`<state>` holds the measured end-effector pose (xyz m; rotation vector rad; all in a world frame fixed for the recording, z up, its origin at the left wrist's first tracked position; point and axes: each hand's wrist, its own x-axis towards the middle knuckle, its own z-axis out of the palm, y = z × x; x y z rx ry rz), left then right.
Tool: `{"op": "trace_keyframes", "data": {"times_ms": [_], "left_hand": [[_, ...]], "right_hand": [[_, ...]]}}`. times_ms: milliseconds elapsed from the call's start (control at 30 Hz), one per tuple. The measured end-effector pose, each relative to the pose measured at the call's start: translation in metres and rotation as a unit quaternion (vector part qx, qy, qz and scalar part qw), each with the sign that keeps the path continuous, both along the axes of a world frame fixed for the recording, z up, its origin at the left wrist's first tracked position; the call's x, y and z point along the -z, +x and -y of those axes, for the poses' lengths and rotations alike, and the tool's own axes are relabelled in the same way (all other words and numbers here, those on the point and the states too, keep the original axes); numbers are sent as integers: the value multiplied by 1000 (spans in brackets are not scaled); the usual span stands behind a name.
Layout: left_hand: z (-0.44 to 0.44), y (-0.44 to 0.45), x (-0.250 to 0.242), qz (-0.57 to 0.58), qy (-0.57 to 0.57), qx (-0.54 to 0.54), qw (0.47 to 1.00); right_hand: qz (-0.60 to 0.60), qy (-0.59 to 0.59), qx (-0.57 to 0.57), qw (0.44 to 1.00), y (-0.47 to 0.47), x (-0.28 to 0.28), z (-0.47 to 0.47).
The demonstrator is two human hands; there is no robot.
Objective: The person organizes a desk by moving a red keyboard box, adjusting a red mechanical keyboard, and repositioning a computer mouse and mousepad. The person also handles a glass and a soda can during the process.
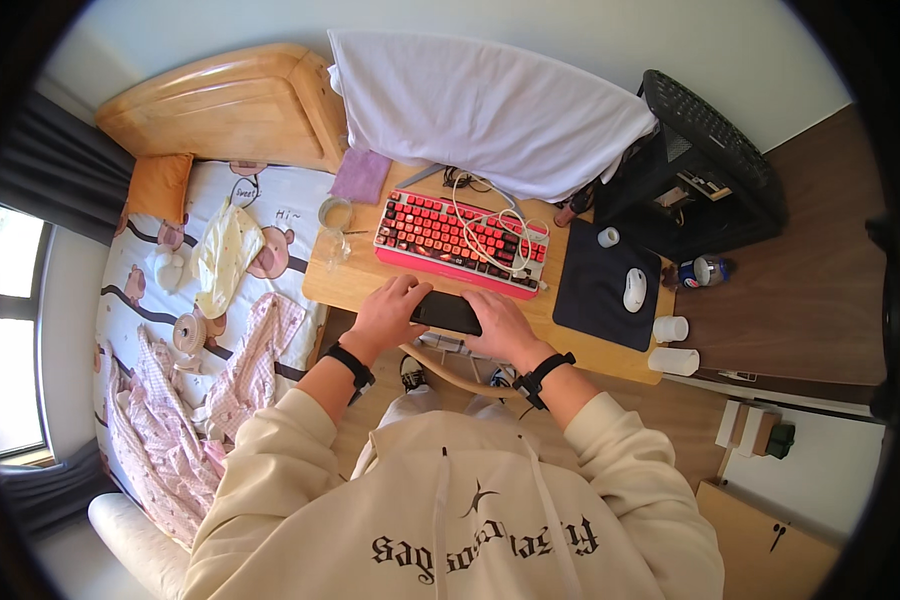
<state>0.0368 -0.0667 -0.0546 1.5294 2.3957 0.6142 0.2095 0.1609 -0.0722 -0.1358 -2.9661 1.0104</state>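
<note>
My left hand (pixel 388 316) and my right hand (pixel 504 324) hold a flat black phone-like device (pixel 448 312) between them, one at each end. It is just over the front edge of a light wooden desk (pixel 345 281). Beyond the device lies a keyboard (pixel 422 223) with red and black keycaps and a pink front. A white cable (pixel 459 217) is looped loosely across the keyboard's right half. To the right, a white mouse (pixel 634 290) rests on a dark mouse pad (pixel 592 292).
White cloth (pixel 487 105) drapes over something behind the keyboard. A black computer case (pixel 645 202) stands right, near a cola bottle (pixel 701 271) and white cups (pixel 670 328). Glass cups (pixel 335 214) and a purple cloth (pixel 360 175) lie left. Beside the desk is a bed (pixel 285 180).
</note>
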Motion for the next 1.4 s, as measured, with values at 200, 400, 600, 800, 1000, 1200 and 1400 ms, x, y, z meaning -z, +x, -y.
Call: {"op": "trace_keyframes", "data": {"times_ms": [200,400,600,800,1000,1200,1400], "left_hand": [[-6,-8,34,12,-29,3,1000],[-15,-23,64,12,-53,22,998],[-20,-31,79,-3,-76,27,997],[-23,-37,89,-11,-90,22,996],[-22,-39,98,-14,-91,18,996],[-21,-39,104,-20,-98,13,995],[-22,-38,104,-9,-95,8,995]], "right_hand": [[10,14,32,999,-3,33,4],[20,31,60,998,-8,59,12],[46,78,73,993,-15,78,20],[51,92,88,990,-23,88,22],[59,93,91,990,-26,87,21],[68,89,92,989,-27,87,21],[60,95,95,989,-25,88,21]]}}
